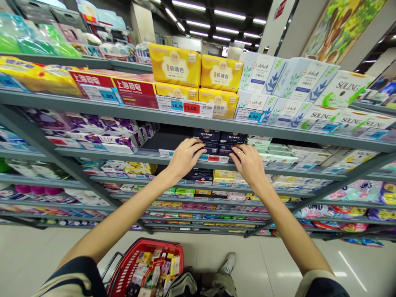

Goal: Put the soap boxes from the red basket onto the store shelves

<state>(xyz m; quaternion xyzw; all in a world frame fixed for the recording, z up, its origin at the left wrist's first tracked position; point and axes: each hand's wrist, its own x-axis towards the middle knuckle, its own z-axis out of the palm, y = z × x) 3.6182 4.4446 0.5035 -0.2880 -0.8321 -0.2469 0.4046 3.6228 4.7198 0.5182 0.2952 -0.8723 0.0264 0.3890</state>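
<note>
A: Where to find the dark boxes (206, 135)?

B: Look to 12 o'clock, stacked on the dark shelf (168, 138) betw. L hand (185, 159) and R hand (250, 163). Note LUX boxes (117, 138) at 9 o'clock, red basket (181, 258) at 7.

A: And grip?

B: Fingers parted, loosely curved on both, tips at the boxes' front edges. Can't tell re: thumb pressure, or any pinch on R.

A: Handling?

B: Prob. light, fairly stiff, maybe a bit slick; could dent at corners if squeezed hard. Best taken by 2 opposite sides, 1 at a time.
</note>
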